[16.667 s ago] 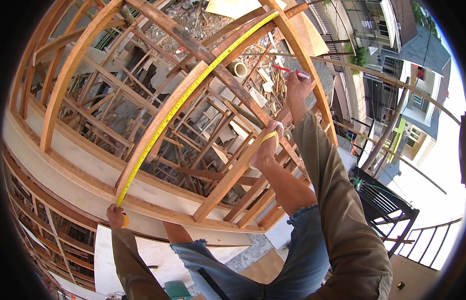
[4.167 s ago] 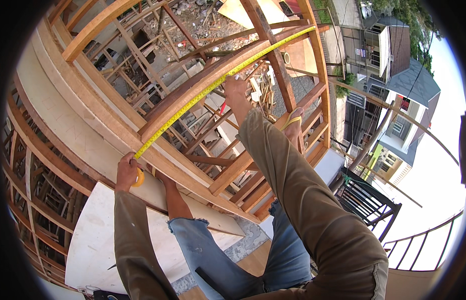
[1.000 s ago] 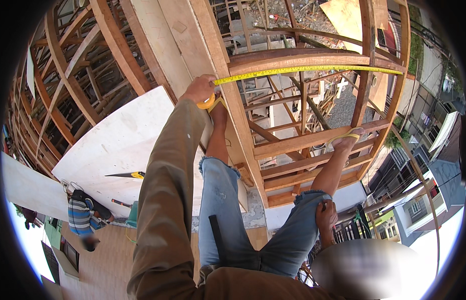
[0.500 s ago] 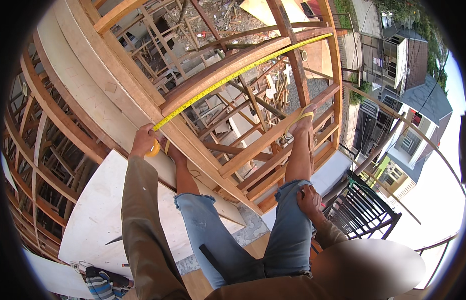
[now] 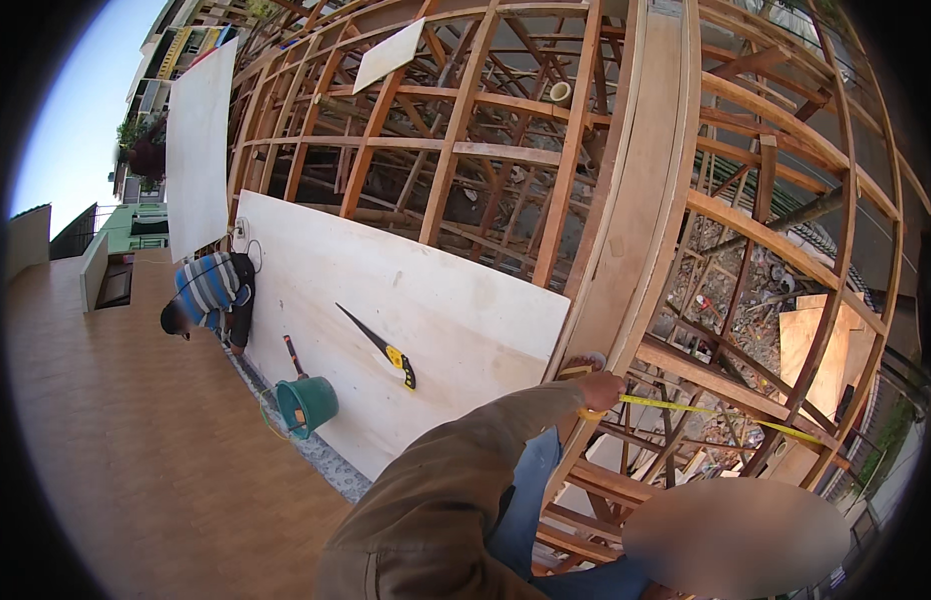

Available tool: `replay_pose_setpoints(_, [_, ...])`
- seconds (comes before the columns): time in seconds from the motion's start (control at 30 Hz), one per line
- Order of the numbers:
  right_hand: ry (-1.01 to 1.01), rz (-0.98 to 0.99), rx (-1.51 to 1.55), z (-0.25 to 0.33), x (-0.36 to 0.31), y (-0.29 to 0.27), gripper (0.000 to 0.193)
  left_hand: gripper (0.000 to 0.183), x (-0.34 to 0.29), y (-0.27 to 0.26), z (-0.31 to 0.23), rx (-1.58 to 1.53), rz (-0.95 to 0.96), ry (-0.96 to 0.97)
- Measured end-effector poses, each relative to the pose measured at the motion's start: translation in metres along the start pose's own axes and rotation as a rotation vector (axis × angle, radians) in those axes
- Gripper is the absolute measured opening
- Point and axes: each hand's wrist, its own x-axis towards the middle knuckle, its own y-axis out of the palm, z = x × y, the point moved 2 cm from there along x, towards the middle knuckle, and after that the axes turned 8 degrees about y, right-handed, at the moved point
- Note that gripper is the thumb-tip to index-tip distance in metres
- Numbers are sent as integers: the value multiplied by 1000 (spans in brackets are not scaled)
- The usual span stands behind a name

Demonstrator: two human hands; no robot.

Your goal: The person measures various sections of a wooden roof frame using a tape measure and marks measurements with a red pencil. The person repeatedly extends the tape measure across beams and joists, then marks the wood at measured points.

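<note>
My left hand (image 5: 602, 390) is closed around a tape measure, and a bit of its yellow case (image 5: 592, 413) shows below the fingers. From the hand the yellow tape blade (image 5: 666, 403) runs out to the right over the open wooden frame. Under the hand lies the long timber beam (image 5: 634, 190), and a foot in a sandal (image 5: 584, 364) rests beside it. My jeans (image 5: 531, 485) show partly behind the brown sleeve. My right hand is out of sight.
White boards (image 5: 426, 290) lie left of the beam with a handsaw (image 5: 386, 348) on them. A green bucket (image 5: 311, 402) and an orange-and-black-handled tool (image 5: 294, 355) are nearby. A crouching person in a striped shirt (image 5: 214, 284) works at the far left. Wooden framing (image 5: 466, 110) has open gaps over debris.
The view has swung left, bringing the saw, bucket and more of the other person into sight. My left hand still grips the tape measure; my right hand has left the picture.
</note>
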Motion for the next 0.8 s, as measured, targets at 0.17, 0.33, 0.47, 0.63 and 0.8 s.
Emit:
replay_pose_setpoints(0.17, [-11, -27, -5, 14, 17, -26, 27, 30, -65, 2, -69, -119, 40, 62])
replay_pose_setpoints(0.33, [-70, -66, 29, 18, 36, -74, 23, 30, -110, 2, -103, -183, 104, 15])
replay_pose_setpoints(0.47, [42, -42, 137, -7, 6, -111, 31, 25, -147, 5, -121, -282, 219, 50])
replay_pose_setpoints(0.63, [200, -180, 366, -58, -66, -136, 33, 25, -195, -38, -142, -373, 341, -25])
replay_pose_setpoints(0.8, [542, -71, 499, -106, -179, -86, 37, 26, -263, -83, -163, -477, 406, -181])
